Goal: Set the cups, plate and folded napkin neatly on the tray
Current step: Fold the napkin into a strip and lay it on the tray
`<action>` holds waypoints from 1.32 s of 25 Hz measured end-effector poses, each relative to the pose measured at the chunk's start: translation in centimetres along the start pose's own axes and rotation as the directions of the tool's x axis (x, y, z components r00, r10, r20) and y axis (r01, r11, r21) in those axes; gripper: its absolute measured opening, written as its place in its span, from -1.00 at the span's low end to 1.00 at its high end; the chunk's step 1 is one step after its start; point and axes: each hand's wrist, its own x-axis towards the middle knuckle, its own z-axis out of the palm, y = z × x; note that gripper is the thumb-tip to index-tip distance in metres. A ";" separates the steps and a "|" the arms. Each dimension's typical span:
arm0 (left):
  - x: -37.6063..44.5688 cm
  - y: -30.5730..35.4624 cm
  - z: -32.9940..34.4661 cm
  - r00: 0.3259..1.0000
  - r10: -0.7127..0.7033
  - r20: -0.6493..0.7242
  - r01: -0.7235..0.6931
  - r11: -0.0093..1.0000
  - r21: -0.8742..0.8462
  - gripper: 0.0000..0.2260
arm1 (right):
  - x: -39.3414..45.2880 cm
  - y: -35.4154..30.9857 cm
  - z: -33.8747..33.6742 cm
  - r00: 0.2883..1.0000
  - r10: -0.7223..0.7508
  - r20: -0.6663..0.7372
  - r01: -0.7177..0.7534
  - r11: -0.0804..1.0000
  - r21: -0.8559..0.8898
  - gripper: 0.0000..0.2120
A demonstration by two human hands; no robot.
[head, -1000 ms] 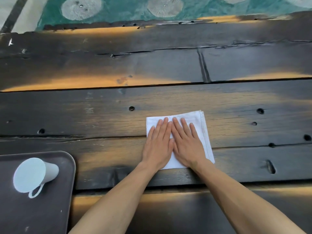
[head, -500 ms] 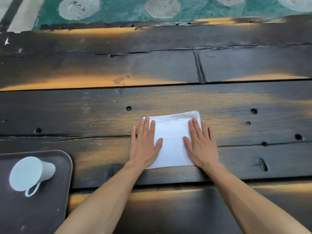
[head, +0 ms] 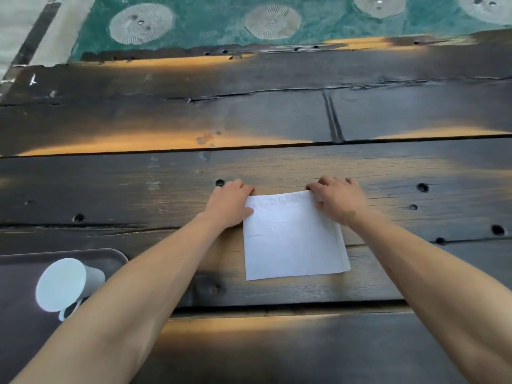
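The white folded cloth napkin (head: pixel 293 236) lies flat on the dark plank table (head: pixel 277 117). The left hand (head: pixel 228 205) curls over its far left corner, the right hand (head: pixel 339 200) over the far right; whether the fingers actually pinch the cloth, I cannot tell. Down left, a pale mug (head: pixel 65 284) lies tipped on the grey tray (head: pixel 116 259), half hidden by the left forearm and the frame edge.

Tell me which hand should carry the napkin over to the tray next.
Left, probably. The left hand pinches the napkin at its far left corner, and the tray with the cup lies on that side. The right hand would have to cross over.
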 end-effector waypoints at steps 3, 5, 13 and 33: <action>1.3 0.3 -1.2 0.993 -0.051 0.102 0.063 0.992 -0.110 -0.63 | 1.0 -0.1 -1.5 0.999 -0.002 0.038 0.004 0.999 -0.041 -0.65; 1.5 0.4 -1.5 0.989 -0.044 0.140 0.059 0.993 -0.105 -0.76 | 1.1 -0.4 -1.7 0.999 0.001 0.046 0.001 0.999 -0.039 -0.72; -1.9 0.4 -1.7 0.986 0.017 -0.165 -0.039 0.991 -0.126 -0.88 | -2.8 -0.2 -1.8 0.982 0.069 -0.177 -0.050 0.992 0.112 -0.83; -13.6 1.8 5.0 0.958 0.193 -0.213 -0.166 0.976 0.138 -0.84 | -14.6 -2.8 5.0 0.985 -0.098 -0.144 0.113 0.988 0.106 -0.61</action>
